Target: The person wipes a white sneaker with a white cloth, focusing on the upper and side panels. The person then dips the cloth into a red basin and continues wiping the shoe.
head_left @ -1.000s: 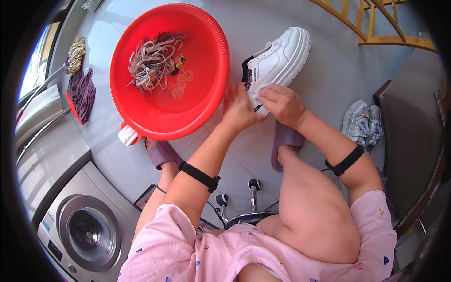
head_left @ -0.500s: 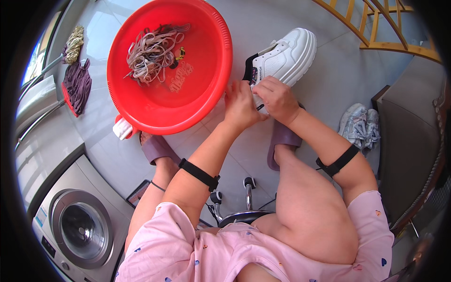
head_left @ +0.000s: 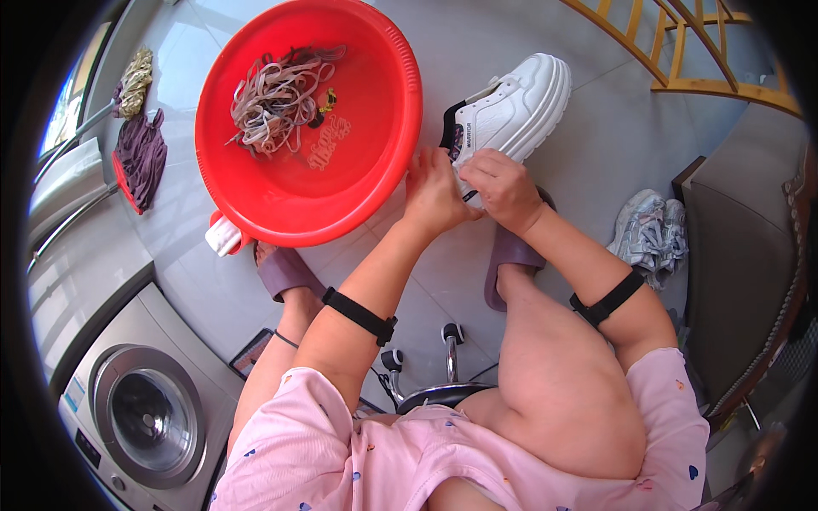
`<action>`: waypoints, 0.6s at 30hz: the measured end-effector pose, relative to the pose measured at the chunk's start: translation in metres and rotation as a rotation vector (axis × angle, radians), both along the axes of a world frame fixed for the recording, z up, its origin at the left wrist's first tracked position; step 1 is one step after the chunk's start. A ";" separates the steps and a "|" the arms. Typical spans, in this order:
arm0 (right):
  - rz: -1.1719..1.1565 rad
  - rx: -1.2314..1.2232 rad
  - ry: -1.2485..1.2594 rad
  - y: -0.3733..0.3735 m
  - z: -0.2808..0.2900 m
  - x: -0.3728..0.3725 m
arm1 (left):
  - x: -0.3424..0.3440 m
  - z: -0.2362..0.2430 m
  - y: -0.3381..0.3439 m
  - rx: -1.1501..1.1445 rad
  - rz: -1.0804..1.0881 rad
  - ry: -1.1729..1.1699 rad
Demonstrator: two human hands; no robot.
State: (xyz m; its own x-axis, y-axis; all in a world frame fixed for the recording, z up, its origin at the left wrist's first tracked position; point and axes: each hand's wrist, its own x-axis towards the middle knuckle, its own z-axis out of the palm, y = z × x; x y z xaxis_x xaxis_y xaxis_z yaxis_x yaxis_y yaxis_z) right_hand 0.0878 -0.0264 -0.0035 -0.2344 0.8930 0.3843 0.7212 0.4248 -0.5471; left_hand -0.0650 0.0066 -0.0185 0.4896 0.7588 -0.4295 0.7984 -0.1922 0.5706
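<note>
A white sneaker with a thick sole and dark lining lies tilted on the floor in front of me, its toe pointing up and to the right. My left hand grips its heel end from the left, thumb reaching underneath. My right hand has its fingers bent and pinched against the side of the shoe near the heel; anything tiny between those fingertips is hidden. Close by on the left stands a red basin holding a tangle of pale and brownish shoelaces.
A pair of grey-white sneakers sits right, beside a brown upholstered chair. At the upper right is a wooden rack. A washing machine stands lower left, mops upper left. My feet wear purple slippers.
My right hand has shifted slightly down along the shoe. The sneaker has tipped a little toward me, while my left hand keeps nearly the same place.
</note>
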 end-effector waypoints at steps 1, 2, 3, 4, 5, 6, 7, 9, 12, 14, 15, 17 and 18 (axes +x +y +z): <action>0.015 0.017 0.003 0.001 -0.001 0.001 | 0.000 0.000 0.001 -0.002 -0.001 0.011; 0.035 0.042 -0.055 0.004 -0.001 0.005 | -0.001 0.000 0.001 -0.004 0.001 0.012; 0.041 0.047 -0.108 0.008 0.001 0.015 | -0.001 0.001 0.000 -0.010 0.002 0.018; 0.037 0.084 -0.144 0.011 0.002 0.027 | -0.002 0.001 0.000 -0.006 -0.003 0.006; 0.002 0.088 -0.207 0.016 0.005 0.042 | -0.002 0.002 0.000 0.000 -0.005 -0.001; -0.042 0.128 -0.256 0.024 0.007 0.058 | -0.002 0.001 0.001 0.008 -0.002 -0.009; -0.087 0.164 -0.302 0.031 0.007 0.070 | -0.002 0.002 0.002 0.002 0.001 -0.011; -0.277 0.132 -0.258 0.040 0.008 0.086 | -0.001 0.002 0.002 -0.016 0.015 -0.017; -0.330 0.134 -0.203 0.034 0.007 0.076 | 0.000 0.002 0.005 -0.036 0.002 -0.002; -0.282 0.132 -0.119 0.016 0.006 0.051 | 0.000 0.003 0.007 -0.029 -0.014 0.017; -0.197 0.070 -0.079 0.008 0.005 0.039 | 0.001 0.003 0.008 -0.024 -0.022 0.023; -0.012 0.125 0.011 -0.007 0.004 0.020 | 0.001 0.004 0.010 -0.038 -0.035 0.042; 0.001 0.070 0.009 -0.007 0.002 0.022 | 0.001 0.004 0.011 -0.055 -0.039 0.052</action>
State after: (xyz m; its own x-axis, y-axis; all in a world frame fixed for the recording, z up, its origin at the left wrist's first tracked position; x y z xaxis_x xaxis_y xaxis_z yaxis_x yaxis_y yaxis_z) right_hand 0.1101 -0.0333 -0.0010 -0.2320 0.8637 0.4475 0.7159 0.4630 -0.5225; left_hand -0.0645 0.0172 -0.0147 0.4940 0.7144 -0.4955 0.8200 -0.1932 0.5388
